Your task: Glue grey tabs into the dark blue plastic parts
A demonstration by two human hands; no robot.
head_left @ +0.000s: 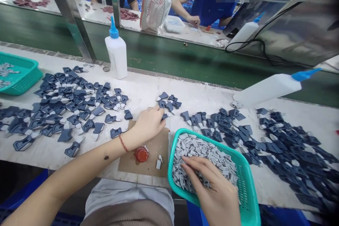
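Right hand [219,190], fingers slightly parted, meets plentiful loose grey plastic parts [201,148] in a green plastic basket [254,199]; left hand [149,123] curls at notched navy plastic pieces [169,106], either's hold unclear; left of it, many appear already tipped in grey

Showing a green conveyor belt [169,58] — and beyond it, a person in a blue shirt [205,1], a plastic bag [156,3] and dark-red pieces [128,15]. Also showing a slanting metal post [69,16] at left, black cables [261,41] looping at right.
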